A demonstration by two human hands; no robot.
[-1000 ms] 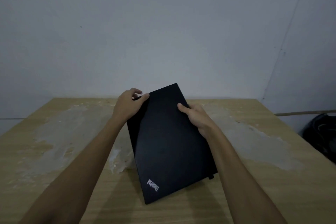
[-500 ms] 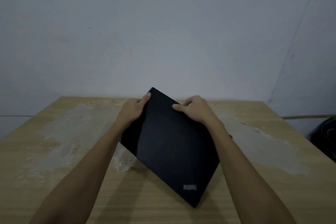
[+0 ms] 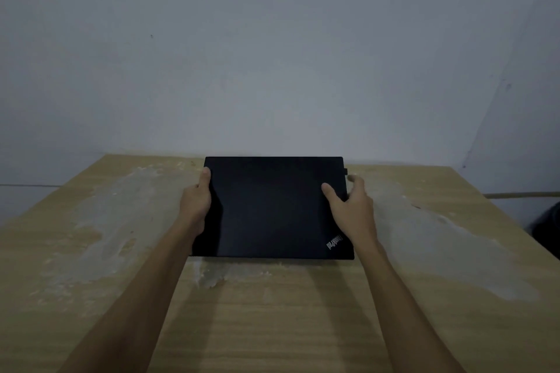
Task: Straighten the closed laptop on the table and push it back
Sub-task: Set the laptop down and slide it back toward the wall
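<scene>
A closed black laptop [image 3: 272,209] lies flat on the wooden table [image 3: 272,312], its long edges square to the table and its far edge close to the wall. A small logo sits at its near right corner. My left hand [image 3: 197,200] grips the laptop's left edge, thumb on the lid. My right hand [image 3: 348,206] holds the right edge, thumb on the lid and fingers curled round the side.
A grey wall [image 3: 272,70] rises right behind the table's far edge. Pale worn patches mark the tabletop on both sides of the laptop. A dark object [image 3: 547,230] sits on the floor beyond the table's right edge.
The laptop has turned from a diagonal, raised pose to lying flat and square, and it has moved back toward the wall. Both hands have shifted from its far corner to its side edges.
</scene>
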